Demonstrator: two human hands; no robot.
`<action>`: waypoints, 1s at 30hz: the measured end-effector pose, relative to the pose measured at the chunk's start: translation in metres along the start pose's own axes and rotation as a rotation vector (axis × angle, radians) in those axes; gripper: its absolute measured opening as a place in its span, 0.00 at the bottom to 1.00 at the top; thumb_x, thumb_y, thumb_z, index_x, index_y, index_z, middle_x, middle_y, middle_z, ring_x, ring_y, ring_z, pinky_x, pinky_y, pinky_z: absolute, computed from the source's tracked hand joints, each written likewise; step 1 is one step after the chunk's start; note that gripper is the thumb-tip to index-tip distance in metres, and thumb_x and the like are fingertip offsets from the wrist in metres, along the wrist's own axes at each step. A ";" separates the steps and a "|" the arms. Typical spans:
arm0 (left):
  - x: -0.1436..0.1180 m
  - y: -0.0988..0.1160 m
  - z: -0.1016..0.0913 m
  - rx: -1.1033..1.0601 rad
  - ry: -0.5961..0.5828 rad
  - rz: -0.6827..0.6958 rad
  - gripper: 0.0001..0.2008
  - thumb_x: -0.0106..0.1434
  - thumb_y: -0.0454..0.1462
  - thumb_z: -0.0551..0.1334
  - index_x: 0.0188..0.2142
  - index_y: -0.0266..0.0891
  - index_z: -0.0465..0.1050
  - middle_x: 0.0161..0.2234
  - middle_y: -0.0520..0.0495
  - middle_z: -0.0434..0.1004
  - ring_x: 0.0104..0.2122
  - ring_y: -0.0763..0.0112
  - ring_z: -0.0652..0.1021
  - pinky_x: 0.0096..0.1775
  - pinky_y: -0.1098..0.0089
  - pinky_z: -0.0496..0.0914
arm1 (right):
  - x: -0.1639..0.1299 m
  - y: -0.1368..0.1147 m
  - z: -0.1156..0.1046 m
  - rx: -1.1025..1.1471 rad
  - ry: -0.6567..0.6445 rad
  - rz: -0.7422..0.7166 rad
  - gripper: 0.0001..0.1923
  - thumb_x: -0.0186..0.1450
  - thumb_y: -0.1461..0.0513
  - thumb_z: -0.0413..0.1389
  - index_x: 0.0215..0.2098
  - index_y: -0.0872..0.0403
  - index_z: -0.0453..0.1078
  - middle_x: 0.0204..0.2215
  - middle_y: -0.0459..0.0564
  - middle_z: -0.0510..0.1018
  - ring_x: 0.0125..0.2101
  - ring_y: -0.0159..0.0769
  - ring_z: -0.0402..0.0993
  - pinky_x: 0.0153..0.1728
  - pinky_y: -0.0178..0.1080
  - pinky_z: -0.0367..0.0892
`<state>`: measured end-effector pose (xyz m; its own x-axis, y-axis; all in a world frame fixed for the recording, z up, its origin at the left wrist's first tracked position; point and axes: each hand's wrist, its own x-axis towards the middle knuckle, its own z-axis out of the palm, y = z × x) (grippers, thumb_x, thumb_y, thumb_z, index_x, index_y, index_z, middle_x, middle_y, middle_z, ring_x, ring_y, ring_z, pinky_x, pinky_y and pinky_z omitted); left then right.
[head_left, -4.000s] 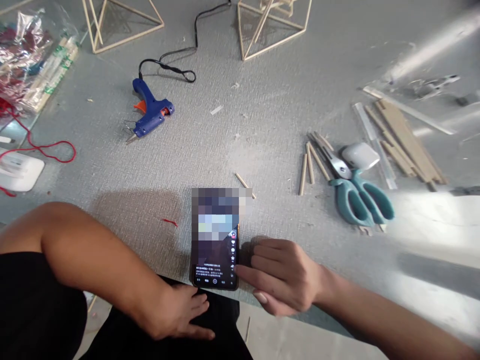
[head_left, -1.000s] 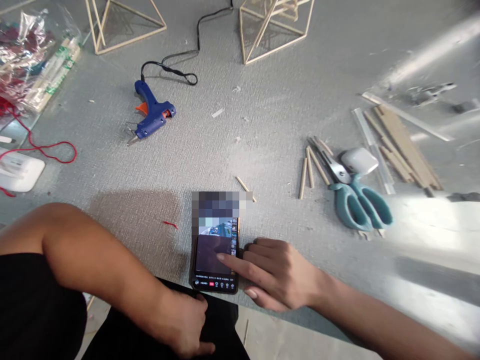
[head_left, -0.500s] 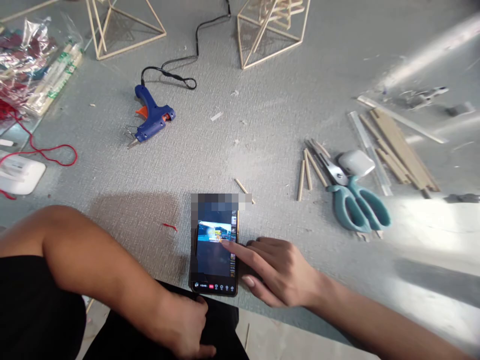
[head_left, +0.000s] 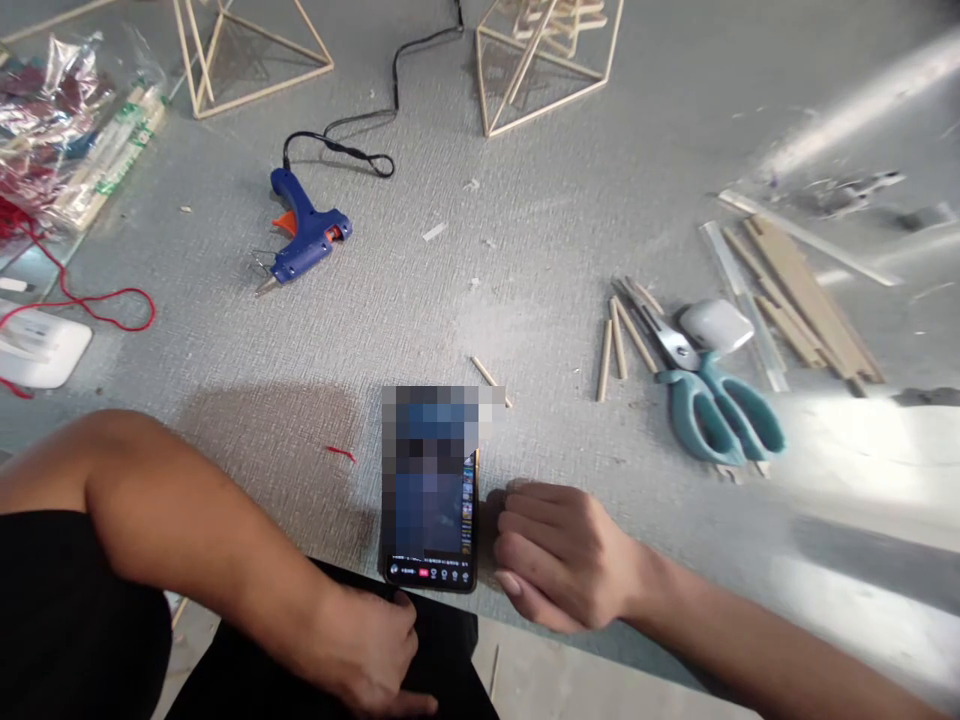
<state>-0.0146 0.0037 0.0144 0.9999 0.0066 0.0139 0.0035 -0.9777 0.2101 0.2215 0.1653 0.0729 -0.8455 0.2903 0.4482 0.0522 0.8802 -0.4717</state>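
- Right hand [head_left: 561,557], fingers curled together, is just beside the lit smartphone [head_left: 444,532].
- Left hand [head_left: 371,645] lies on the person's black-clad lap [head_left: 444,650]; its grip cannot be told.

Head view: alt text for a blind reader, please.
A person's curled right hand beside a lit phone on a gray table; the left hand over black clothing. Beyond lie a blue glue gun, teal scissors and stick frames.
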 end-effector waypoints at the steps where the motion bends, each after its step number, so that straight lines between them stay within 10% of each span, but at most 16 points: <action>1: -0.001 -0.002 -0.002 0.025 0.038 -0.001 0.27 0.67 0.42 0.64 0.65 0.53 0.72 0.26 0.49 0.75 0.26 0.59 0.71 0.36 0.56 0.61 | -0.001 0.000 0.000 -0.007 -0.009 -0.011 0.15 0.75 0.64 0.44 0.30 0.50 0.62 0.19 0.42 0.64 0.20 0.35 0.57 0.23 0.41 0.55; 6: -0.002 -0.004 -0.004 0.060 0.190 -0.029 0.23 0.66 0.44 0.63 0.60 0.55 0.77 0.41 0.43 0.80 0.31 0.61 0.75 0.37 0.55 0.65 | -0.001 -0.001 0.000 -0.064 -0.064 -0.006 0.19 0.75 0.63 0.45 0.24 0.49 0.60 0.19 0.43 0.63 0.21 0.35 0.54 0.24 0.43 0.53; 14: -0.002 0.009 0.011 0.006 0.081 -0.078 0.24 0.64 0.43 0.65 0.60 0.60 0.77 0.50 0.46 0.83 0.31 0.63 0.78 0.40 0.53 0.67 | 0.000 -0.001 0.000 -0.058 -0.077 -0.004 0.22 0.76 0.63 0.44 0.23 0.50 0.62 0.19 0.44 0.64 0.23 0.36 0.54 0.24 0.43 0.54; 30: -0.001 0.011 0.016 0.012 0.080 -0.098 0.22 0.61 0.45 0.67 0.55 0.61 0.79 0.50 0.47 0.83 0.28 0.65 0.75 0.36 0.57 0.62 | -0.001 -0.001 0.001 -0.063 -0.084 0.007 0.21 0.76 0.63 0.44 0.24 0.50 0.62 0.19 0.43 0.64 0.22 0.35 0.54 0.25 0.42 0.52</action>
<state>-0.0156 -0.0105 0.0006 0.9903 0.1188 0.0718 0.1022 -0.9740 0.2022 0.2223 0.1634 0.0722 -0.8864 0.2665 0.3785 0.0895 0.9009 -0.4246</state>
